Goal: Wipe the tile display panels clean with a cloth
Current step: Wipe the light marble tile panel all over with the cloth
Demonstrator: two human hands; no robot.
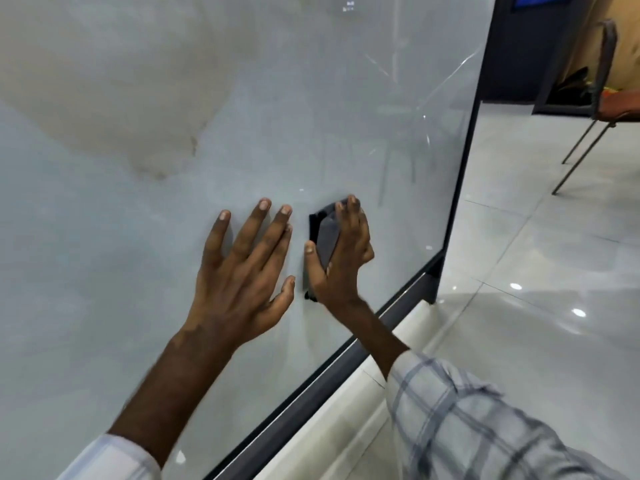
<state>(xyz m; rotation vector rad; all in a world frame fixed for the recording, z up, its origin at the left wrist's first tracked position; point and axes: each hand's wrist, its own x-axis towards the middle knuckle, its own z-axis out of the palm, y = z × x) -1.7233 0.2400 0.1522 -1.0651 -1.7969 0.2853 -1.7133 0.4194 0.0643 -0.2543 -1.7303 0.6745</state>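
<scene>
- Bracing flat against the panel, the left hand lies released, with fingers straight and spread and nothing in it.
- That panel is a big glossy grey slab with a brownish cloud pattern at far left. It looks stiff, heavy and slippery. Thin bright lines near its right edge may be cracks or reflections, I cannot tell which, so light pressure seems wise there.
- Just right of the left hand, the cloth — dark grey, folded into a pad — sits pressed on the panel's lower part. It looks soft and light, and is best held across its back so the palm spreads the push.
- Over it, the right hand grasps the cloth, fingers curled over its top edge and thumb at its left side.
- A dark frame runs along the panel's bottom and right edges.
- Beyond lie a shiny floor and, far right, a chair.
- No brand, label or writing can be read — a tiny bright mark near the panel's top is too small to make out.
</scene>
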